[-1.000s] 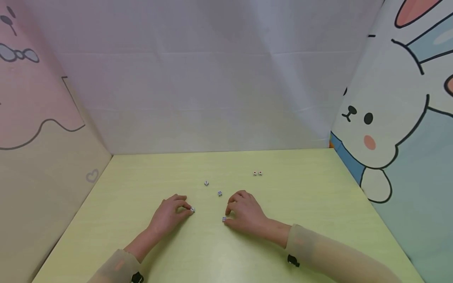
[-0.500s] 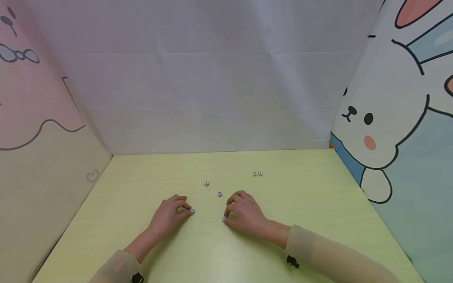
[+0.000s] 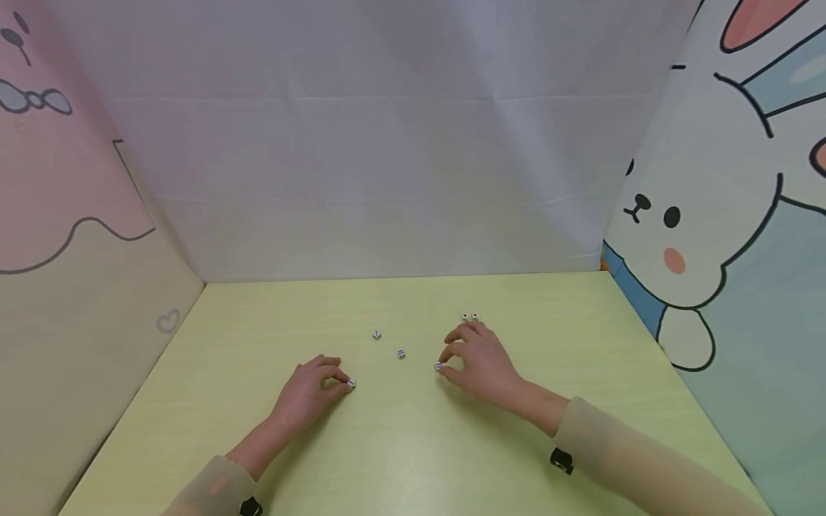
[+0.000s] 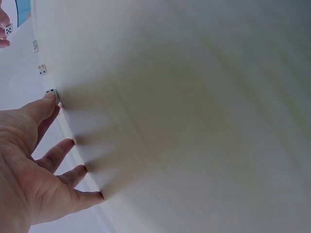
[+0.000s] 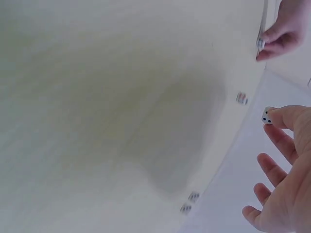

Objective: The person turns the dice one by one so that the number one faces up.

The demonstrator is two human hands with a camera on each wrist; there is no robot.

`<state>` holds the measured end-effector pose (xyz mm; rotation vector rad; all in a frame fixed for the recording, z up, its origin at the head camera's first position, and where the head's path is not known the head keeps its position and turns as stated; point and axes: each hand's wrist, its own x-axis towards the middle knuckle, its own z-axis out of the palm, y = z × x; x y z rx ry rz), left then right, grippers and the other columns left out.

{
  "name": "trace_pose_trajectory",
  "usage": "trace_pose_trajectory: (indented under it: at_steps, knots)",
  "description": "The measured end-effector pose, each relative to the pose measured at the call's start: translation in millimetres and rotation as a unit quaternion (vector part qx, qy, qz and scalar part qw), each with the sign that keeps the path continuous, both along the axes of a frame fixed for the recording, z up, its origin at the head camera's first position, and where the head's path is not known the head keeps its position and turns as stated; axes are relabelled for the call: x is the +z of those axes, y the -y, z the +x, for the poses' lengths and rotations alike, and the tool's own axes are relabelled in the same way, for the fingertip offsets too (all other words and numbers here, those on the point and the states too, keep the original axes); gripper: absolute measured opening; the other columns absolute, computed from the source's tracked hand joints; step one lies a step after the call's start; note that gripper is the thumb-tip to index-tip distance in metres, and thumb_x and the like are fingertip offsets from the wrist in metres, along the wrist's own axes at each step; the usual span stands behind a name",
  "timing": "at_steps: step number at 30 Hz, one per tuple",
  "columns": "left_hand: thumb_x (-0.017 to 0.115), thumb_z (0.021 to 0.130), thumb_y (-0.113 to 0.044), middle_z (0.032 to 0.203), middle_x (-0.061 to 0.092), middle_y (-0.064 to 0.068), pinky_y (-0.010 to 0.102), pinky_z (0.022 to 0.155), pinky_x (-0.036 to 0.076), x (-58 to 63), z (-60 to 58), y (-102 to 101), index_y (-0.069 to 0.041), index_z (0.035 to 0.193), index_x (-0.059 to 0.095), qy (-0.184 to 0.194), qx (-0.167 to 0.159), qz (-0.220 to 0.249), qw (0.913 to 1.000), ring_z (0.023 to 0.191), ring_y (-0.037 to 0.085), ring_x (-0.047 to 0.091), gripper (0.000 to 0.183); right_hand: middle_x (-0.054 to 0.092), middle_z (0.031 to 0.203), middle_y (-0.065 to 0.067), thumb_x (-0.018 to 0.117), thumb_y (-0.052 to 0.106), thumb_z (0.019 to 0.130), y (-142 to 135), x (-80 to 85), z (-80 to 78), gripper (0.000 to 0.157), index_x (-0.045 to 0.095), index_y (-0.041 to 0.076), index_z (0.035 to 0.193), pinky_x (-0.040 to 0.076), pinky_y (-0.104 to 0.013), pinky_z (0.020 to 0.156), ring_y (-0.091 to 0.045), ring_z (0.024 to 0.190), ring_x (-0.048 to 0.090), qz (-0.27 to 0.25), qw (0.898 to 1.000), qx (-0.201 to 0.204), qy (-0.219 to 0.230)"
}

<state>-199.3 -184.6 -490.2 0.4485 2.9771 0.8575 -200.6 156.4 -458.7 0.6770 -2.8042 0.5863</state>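
Note:
My left hand (image 3: 314, 390) pinches a white die (image 3: 351, 384) between thumb and index finger, its other fingertips resting on the table in the left wrist view. My right hand (image 3: 482, 363) pinches another die (image 5: 267, 116) by thumb and index finger, held above the table with the remaining fingers spread. Two loose dice lie between and beyond the hands: one die (image 3: 377, 335) farther left, one die (image 3: 401, 353) nearer the middle. Just past the right hand's fingers, a pair of dice, a left die (image 3: 464, 316) and a right die (image 3: 475, 316), sit side by side with red pips showing.
The pale yellow table (image 3: 387, 459) ends at a white cloth backdrop (image 3: 387, 179). A pink and cream panel (image 3: 84, 322) stands on the left, and a panel with a cartoon rabbit (image 3: 710, 215) on the right.
My right hand has lifted its die off the table and moved it away from me and to the right, toward the pair of dice. My left hand has stayed in place.

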Motion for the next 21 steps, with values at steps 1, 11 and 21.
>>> trace_pose_trajectory:
  at_steps: [1,11,21]
  knots:
    - [0.081,0.09,-0.028,0.134,0.065,0.013,0.072,0.113,0.024,-0.1,-0.2,-0.1,-0.018,0.089,0.078,0.0,0.0,0.0,1.0,0.134,0.04,0.052,0.01,0.067,0.117,0.0,0.084,0.032,0.086,-5.5,1.7,-1.8,0.009,0.079,0.025,0.087,0.04,-0.054,0.11,-0.031,0.127,0.049,0.0,1.0,-0.007,-0.003]
    - [0.08,0.091,-0.03,0.134,0.065,0.013,0.073,0.113,0.023,-0.2,-0.8,0.3,-0.018,0.089,0.078,0.0,-0.002,-0.007,1.0,0.133,0.04,0.053,0.012,0.067,0.119,-0.005,0.084,0.029,0.086,-48.6,13.3,-17.1,0.007,0.08,0.023,0.088,0.043,-0.059,0.101,-0.036,0.123,0.049,-0.017,0.998,-0.048,-0.022]
    - [0.08,0.091,-0.028,0.134,0.065,0.013,0.072,0.113,0.024,3.8,1.0,-0.8,-0.019,0.09,0.078,-0.001,-0.003,-0.007,1.0,0.134,0.04,0.052,0.01,0.067,0.12,-0.009,0.082,0.03,0.088,-64.7,13.0,-26.1,0.01,0.081,0.021,0.089,0.041,-0.061,0.102,-0.04,0.124,0.048,-0.017,0.997,-0.069,-0.01]
